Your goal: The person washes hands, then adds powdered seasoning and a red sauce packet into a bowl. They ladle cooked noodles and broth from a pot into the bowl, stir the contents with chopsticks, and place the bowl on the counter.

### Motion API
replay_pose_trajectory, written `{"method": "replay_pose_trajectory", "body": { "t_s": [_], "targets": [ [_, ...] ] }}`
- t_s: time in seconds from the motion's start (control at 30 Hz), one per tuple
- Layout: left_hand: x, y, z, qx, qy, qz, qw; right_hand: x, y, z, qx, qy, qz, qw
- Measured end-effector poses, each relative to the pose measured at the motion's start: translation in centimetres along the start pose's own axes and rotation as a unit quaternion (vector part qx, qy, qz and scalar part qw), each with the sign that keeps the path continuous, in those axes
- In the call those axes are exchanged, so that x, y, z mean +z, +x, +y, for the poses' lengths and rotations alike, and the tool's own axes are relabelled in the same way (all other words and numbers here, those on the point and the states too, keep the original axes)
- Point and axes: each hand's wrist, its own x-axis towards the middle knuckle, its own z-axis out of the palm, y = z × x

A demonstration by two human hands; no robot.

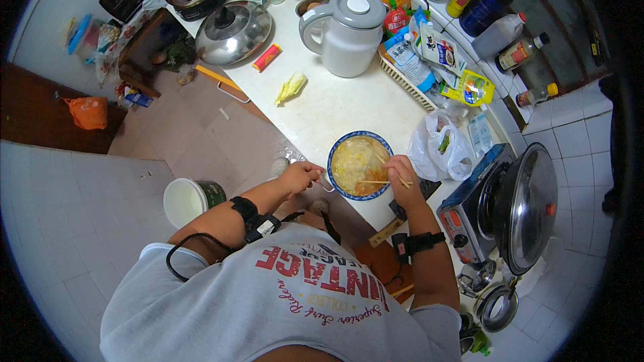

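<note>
A round bowl (358, 161) with a blue patterned rim stands near the counter's front edge. It holds pale, shredded-looking food in yellowish liquid, redder at the near side. My right hand (401, 178) is closed around wooden chopsticks (373, 182), whose tips reach into the food from the bowl's right side. Just left of the bowl is my left hand (303, 178), its fingers curled together by the counter edge. A white drawer handle (326, 187) shows beside those fingers; whether they grip it cannot be made out.
A pale leaf (291, 88), a red-and-yellow packet (267, 58) and a grey-white jug (350, 35) sit farther back. On the right are a white plastic bag (438, 146) and a portable gas stove (470, 206) bearing a lidded wok (528, 208). A bucket (186, 201) stands on the floor.
</note>
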Motion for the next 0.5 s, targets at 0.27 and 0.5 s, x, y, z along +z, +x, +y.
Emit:
{"method": "replay_pose_trajectory", "body": {
  "t_s": [0.27,0.5],
  "targets": [
    [0.1,-0.4,-0.2,-0.004,0.010,0.009,1.000,2.6,-4.1,1.6,0.163,0.135,0.113,0.971],
    [-0.5,-0.1,-1.6,-0.004,-0.014,0.013,1.000,3.8,-3.7,1.9,0.408,0.383,0.224,0.798]
  ]
}}
